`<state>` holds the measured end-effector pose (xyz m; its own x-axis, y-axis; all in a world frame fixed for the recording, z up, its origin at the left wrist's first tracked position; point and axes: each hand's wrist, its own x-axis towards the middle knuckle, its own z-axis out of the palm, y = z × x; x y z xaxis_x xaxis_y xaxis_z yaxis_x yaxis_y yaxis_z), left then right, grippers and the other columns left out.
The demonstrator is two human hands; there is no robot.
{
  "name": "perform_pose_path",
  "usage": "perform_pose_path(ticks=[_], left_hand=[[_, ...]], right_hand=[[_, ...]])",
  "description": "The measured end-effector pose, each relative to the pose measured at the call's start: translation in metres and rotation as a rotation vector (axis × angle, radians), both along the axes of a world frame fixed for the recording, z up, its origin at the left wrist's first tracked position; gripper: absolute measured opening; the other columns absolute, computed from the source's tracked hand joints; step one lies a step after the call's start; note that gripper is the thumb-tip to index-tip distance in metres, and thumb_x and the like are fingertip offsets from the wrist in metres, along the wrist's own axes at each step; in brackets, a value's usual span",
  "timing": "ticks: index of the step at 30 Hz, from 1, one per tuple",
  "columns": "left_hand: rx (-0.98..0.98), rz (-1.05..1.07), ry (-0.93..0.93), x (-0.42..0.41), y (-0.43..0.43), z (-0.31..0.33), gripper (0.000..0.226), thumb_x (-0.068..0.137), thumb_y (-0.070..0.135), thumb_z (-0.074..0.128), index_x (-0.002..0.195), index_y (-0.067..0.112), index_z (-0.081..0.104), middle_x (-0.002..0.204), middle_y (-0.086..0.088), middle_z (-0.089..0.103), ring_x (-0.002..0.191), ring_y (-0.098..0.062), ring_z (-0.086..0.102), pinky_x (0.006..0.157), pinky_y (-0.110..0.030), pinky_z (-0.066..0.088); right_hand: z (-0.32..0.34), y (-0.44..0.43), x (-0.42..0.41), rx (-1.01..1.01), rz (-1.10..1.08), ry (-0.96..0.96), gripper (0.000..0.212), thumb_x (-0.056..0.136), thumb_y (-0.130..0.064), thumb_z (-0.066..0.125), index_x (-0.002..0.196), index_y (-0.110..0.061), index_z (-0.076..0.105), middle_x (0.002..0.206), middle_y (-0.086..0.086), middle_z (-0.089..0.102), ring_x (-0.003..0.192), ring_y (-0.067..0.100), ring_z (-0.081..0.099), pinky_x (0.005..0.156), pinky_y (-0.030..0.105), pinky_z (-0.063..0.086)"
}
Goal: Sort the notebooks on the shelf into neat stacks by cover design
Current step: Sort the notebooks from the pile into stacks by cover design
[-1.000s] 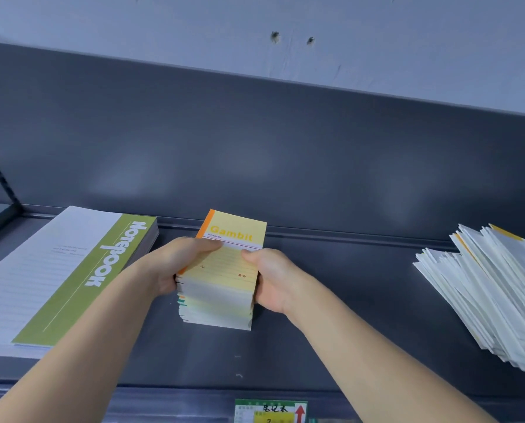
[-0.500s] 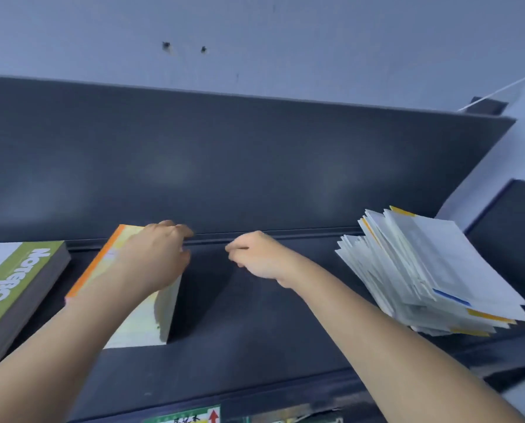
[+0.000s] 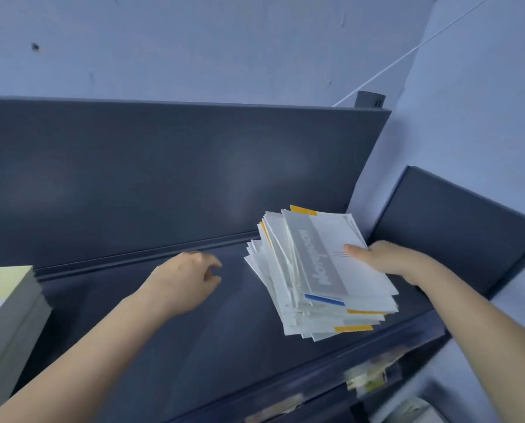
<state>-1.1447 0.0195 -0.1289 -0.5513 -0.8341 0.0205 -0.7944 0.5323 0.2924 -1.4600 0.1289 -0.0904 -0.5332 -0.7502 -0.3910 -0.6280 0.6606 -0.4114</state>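
On the shelf [image 3: 224, 346], far right, sits the splayed pile [image 3: 316, 285]: right hand [image 3: 389, 262] pinches its right edge, thumb on the top cover; left hand [image 3: 184, 282] hovers loosely curled, empty. Thin, floppy, slick covers, so I'd clamp both sides or it fans out.

Bare hands & forearms, both sides.
L hand [image 3: 181, 282] & R hand [image 3: 389, 261] are bare, as are L forearm [image 3: 87, 346] & R forearm [image 3: 484, 331], uncovered from wrist to frame edge. Both arms slim, smooth-looking, approx. same build. R thumb [image 3: 357, 251] has a short, plain nail. L fingers are motion-blurred, so nail detail can't be made out. Elbows, upper arms etc. lie outside the frame.
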Motion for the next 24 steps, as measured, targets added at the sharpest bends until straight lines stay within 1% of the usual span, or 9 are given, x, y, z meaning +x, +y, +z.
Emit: perform_pose_path(ticks=[3,5,6,8,10,15,18,21,24], left_hand=[[0.157,-0.022,0.141,-0.034,0.004,0.000,0.026,0.094,0.047,0.048,0.102,0.028,0.065,0.089,0.013,0.059,0.086,-0.010,0.056,0.078,-0.026,0.045],[0.298,-0.007,0.254,-0.057,0.008,0.002,0.042,0.094,0.057,0.040,0.082,0.022,0.061,0.077,0.010,0.055,0.071,-0.011,0.051,0.070,-0.025,0.043],[0.408,0.014,0.316,-0.067,0.010,0.003,0.051,0.092,0.061,0.036,0.078,0.018,0.059,0.077,0.009,0.056,0.071,-0.012,0.051,0.074,-0.026,0.045],[0.716,0.052,0.466,-0.083,0.016,0.004,0.067,0.090,0.066,0.033,0.092,0.010,0.069,0.089,0.008,0.068,0.082,-0.012,0.062,0.089,-0.029,0.052],[0.898,0.054,0.563,-0.094,0.023,0.005,0.065,0.091,0.066,0.034,0.108,0.015,0.070,0.102,0.008,0.074,0.097,-0.009,0.069,0.094,-0.028,0.052],[0.959,0.061,0.669,-0.105,0.029,0.010,0.046,0.091,0.057,0.047,0.113,0.020,0.066,0.102,0.007,0.075,0.096,-0.011,0.071,0.088,-0.028,0.053],[0.931,0.101,0.727,-0.107,0.033,0.008,0.037,0.088,0.047,0.061,0.114,0.021,0.064,0.098,0.007,0.076,0.089,-0.011,0.072,0.081,-0.027,0.056],[0.961,0.151,0.822,-0.105,0.035,0.005,0.050,0.081,0.043,0.072,0.121,0.016,0.060,0.102,0.003,0.075,0.092,-0.016,0.072,0.088,-0.037,0.056],[1.018,0.156,0.953,-0.093,0.035,0.003,0.055,0.079,0.038,0.075,0.123,0.012,0.054,0.101,0.000,0.075,0.091,-0.019,0.073,0.080,-0.036,0.059]], right_hand=[[-0.010,0.003,0.001,-0.056,-0.017,-0.145,0.052,0.091,-0.062,0.040,0.108,-0.016,0.059,0.110,0.002,0.060,0.097,0.020,0.056,0.085,0.031,0.041],[-0.012,0.001,0.001,-0.077,0.003,-0.128,0.052,0.091,-0.062,0.039,0.101,-0.015,0.060,0.107,0.003,0.062,0.090,0.017,0.057,0.080,0.030,0.043],[-0.013,0.000,-0.001,-0.076,0.012,-0.107,0.054,0.091,-0.062,0.038,0.100,-0.014,0.061,0.105,0.004,0.063,0.089,0.017,0.058,0.076,0.030,0.044],[-0.014,-0.004,-0.005,-0.082,0.022,-0.069,0.058,0.090,-0.063,0.039,0.097,-0.011,0.063,0.103,0.009,0.065,0.089,0.019,0.061,0.072,0.029,0.044],[-0.015,-0.005,-0.008,-0.117,0.006,-0.089,0.057,0.089,-0.062,0.043,0.096,-0.009,0.064,0.103,0.011,0.066,0.091,0.022,0.063,0.074,0.031,0.047],[-0.017,-0.007,-0.009,-0.236,-0.025,-0.220,0.050,0.084,-0.055,0.059,0.104,-0.010,0.064,0.101,0.005,0.066,0.092,0.021,0.063,0.083,0.037,0.053],[-0.010,-0.010,0.000,-0.341,-0.107,-0.409,0.050,0.077,-0.046,0.072,0.108,-0.009,0.060,0.100,0.005,0.068,0.090,0.022,0.066,0.077,0.037,0.056],[0.001,-0.007,0.009,-0.445,-0.182,-0.704,0.036,0.077,-0.025,0.077,0.105,-0.005,0.065,0.088,0.007,0.074,0.080,0.024,0.071,0.065,0.032,0.055],[0.006,-0.002,0.026,-0.551,-0.188,-0.790,0.026,0.079,-0.016,0.074,0.103,-0.007,0.068,0.084,0.006,0.076,0.078,0.023,0.072,0.065,0.033,0.056]])
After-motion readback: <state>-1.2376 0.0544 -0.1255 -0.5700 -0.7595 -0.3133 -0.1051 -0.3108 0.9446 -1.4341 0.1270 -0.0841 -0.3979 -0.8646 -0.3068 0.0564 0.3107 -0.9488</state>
